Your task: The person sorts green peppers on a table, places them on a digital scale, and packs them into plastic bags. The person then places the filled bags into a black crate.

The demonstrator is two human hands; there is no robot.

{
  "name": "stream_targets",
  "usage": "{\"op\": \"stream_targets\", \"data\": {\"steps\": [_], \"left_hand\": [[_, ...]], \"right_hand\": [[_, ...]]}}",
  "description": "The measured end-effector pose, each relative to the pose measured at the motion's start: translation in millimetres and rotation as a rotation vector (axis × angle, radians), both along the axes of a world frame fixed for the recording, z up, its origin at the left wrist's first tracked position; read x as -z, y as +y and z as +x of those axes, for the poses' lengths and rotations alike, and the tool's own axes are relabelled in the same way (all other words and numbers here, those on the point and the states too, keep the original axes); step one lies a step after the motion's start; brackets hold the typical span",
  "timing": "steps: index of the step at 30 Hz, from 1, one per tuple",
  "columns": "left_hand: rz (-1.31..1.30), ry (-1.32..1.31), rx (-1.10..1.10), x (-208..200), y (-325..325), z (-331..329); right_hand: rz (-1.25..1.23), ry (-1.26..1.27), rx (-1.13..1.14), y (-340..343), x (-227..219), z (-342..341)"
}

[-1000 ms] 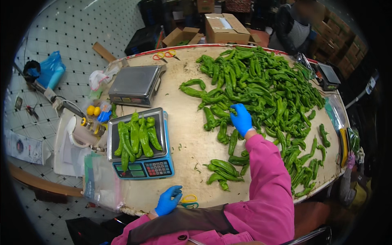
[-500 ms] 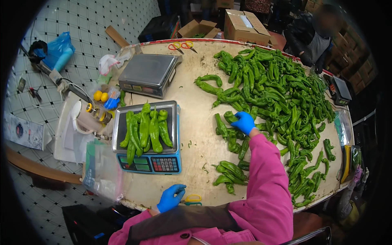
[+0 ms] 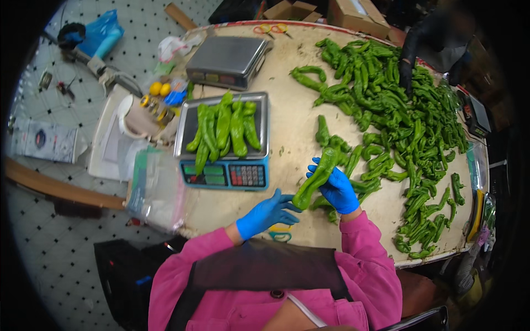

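Observation:
A long green pepper (image 3: pixel 316 181) is held in my blue-gloved right hand (image 3: pixel 341 193), tilted above the near part of the table. My left hand (image 3: pixel 266 216), also blue-gloved, has its fingers stretched toward the pepper's lower end; whether they touch it I cannot tell. Several green peppers (image 3: pixel 223 128) lie side by side on the steel pan of a blue digital scale (image 3: pixel 247 175), left of my hands. Beyond my right hand spreads a big heap of green peppers (image 3: pixel 381 96). Scissors (image 3: pixel 280 236) with yellow and green handles lie close to my left hand.
A second scale (image 3: pixel 226 58) stands behind the blue one. Clear plastic bags (image 3: pixel 156 187) lie at the table's left edge, near a white jug (image 3: pixel 138 118). More scissors (image 3: pixel 271 29) sit at the far edge. Across the heap, a person (image 3: pixel 433 44) in dark sleeves reaches into the peppers.
My right hand has come back from the heap toward me with a pepper. My left hand has risen toward it. The view has shifted, and the other person now reaches into the heap.

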State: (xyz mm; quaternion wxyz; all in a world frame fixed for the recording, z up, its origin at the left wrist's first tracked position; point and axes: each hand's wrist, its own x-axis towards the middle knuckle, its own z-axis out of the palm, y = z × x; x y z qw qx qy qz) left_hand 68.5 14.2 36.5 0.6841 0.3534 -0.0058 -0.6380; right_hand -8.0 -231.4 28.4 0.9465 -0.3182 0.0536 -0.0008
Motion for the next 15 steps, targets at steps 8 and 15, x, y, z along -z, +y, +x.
{"op": "stream_targets", "data": {"steps": [8,15], "left_hand": [[0.15,-0.282,-0.178,-1.6,25.6,-24.3],[0.232,-1.025,-0.281,-13.8,47.5,-37.1]], "right_hand": [[-0.019,0.034,0.071,61.6,14.3,-23.8],[-0.029,0.168,0.114,78.1,22.1,-22.4]]}}
